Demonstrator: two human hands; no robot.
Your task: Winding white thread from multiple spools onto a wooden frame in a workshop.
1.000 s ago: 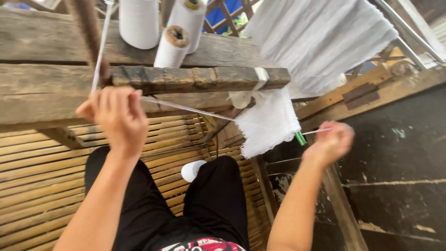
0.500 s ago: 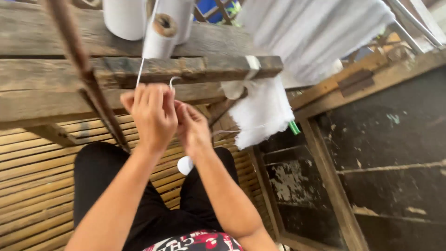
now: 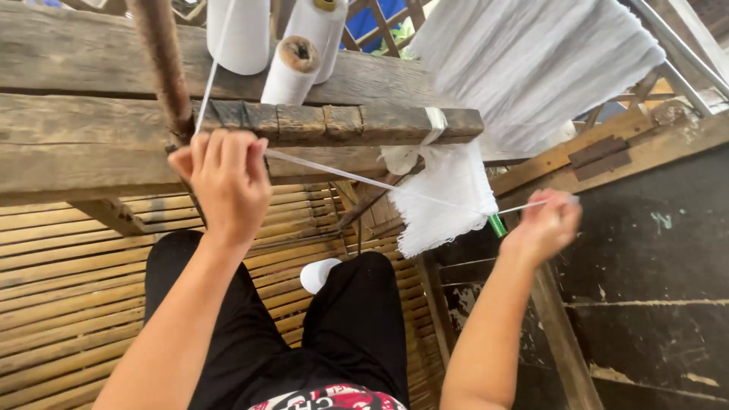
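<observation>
My left hand [image 3: 225,182] is raised in front of a weathered wooden beam [image 3: 342,121], fingers pinched on a white thread [image 3: 364,181]. That thread runs taut to my right hand [image 3: 543,224], which grips its other end out to the right. A second strand rises from my left hand toward white thread cones [image 3: 292,68] standing on the beam. A tuft of white yarn [image 3: 440,197] hangs from the beam between my hands, with a green piece [image 3: 497,225] at its lower edge.
A large hank of white yarn [image 3: 531,61] hangs at the upper right. A split-bamboo floor [image 3: 68,288] lies below, with my black-trousered legs [image 3: 349,319] over it and a small white cone [image 3: 319,273] between them. Dark boards [image 3: 645,266] are at the right.
My hands were close together at the beam half a second ago; the right hand has since pulled out to the right, stretching the thread taut. The left hand stayed near the beam.
</observation>
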